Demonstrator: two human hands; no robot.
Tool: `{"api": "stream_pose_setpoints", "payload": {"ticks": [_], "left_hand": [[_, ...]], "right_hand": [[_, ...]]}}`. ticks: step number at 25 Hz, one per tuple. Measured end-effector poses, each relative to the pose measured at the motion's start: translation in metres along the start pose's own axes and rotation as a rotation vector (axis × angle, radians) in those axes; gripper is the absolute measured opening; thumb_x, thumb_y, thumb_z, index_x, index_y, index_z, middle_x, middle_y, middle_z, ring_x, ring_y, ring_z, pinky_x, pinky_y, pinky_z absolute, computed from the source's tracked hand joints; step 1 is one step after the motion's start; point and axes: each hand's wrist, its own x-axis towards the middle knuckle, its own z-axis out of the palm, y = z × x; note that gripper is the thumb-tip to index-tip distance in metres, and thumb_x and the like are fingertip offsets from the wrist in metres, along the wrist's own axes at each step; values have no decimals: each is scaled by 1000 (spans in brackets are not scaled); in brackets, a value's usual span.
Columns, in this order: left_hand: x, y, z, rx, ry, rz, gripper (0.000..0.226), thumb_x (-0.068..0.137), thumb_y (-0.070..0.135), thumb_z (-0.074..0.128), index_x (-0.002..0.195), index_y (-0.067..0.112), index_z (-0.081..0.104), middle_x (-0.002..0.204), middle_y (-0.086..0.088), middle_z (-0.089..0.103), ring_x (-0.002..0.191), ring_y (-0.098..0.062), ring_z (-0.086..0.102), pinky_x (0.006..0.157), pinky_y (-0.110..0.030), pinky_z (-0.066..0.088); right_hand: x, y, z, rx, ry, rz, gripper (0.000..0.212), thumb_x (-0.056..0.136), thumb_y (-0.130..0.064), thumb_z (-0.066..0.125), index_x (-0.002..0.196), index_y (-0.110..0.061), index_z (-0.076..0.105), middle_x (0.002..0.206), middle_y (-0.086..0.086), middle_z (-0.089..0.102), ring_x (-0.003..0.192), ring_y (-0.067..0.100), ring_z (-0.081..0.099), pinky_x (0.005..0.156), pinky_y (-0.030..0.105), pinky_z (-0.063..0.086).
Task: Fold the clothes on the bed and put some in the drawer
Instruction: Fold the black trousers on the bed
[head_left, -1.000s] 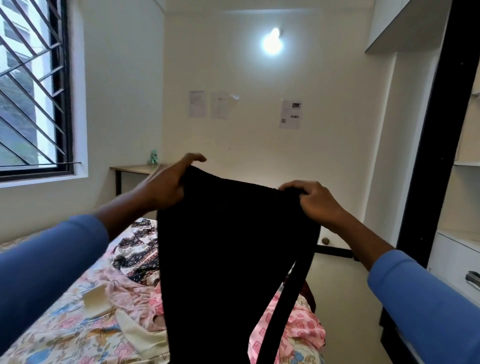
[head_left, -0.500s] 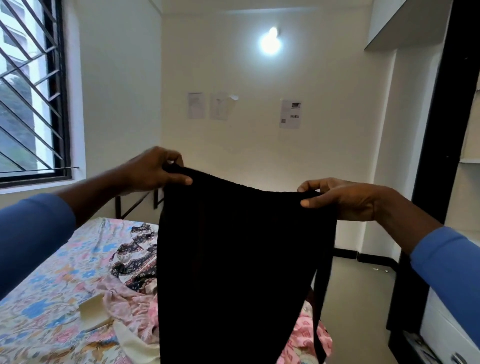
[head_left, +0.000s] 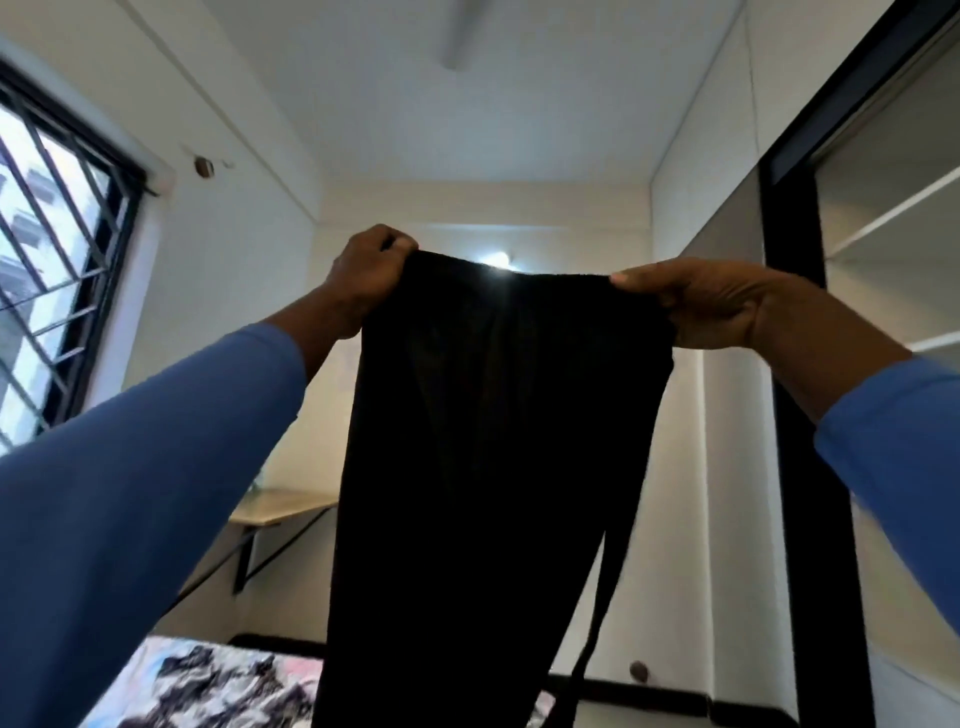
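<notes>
Over right edge of bed (head_left: 208, 680), black garment (head_left: 493, 467) hangs full length, lifted higher than moment ago. Left hand (head_left: 371, 280) clutches one top corner, right hand (head_left: 711, 306) pinches other, top edge pulled taut. Likely straightening for first fold; folding itself not begun.

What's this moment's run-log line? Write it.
left hand: grips black garment top corner | right hand: grips other top corner | state: hangs spread, not yet folded
</notes>
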Motion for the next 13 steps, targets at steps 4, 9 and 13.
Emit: {"api": "stream_pose_setpoints", "payload": {"ticks": [4,9,13], "left_hand": [[-21,25,-16,-3,-334,72,30,89,30,82,95,1,78,89,-12,77,80,-18,73,61,-21,55],[-55,17,-25,-91,-433,90,18,94,18,74,107,7,76,90,-20,72,75,-20,68,59,-20,54],[-79,-10,-20,108,-447,240,19,107,20,58,97,27,73,79,-14,62,68,-27,52,58,-27,45]], "right_hand": [[-26,-16,-27,-229,68,2,31,55,-35,94,75,-15,82,81,0,78,81,18,71,81,31,57],[-69,18,-18,-181,-92,36,71,50,-49,101,109,-18,78,114,6,76,101,26,72,95,42,57],[-82,49,6,-133,-290,76,69,56,-45,100,115,-17,79,123,7,74,107,24,74,90,35,62]]}}
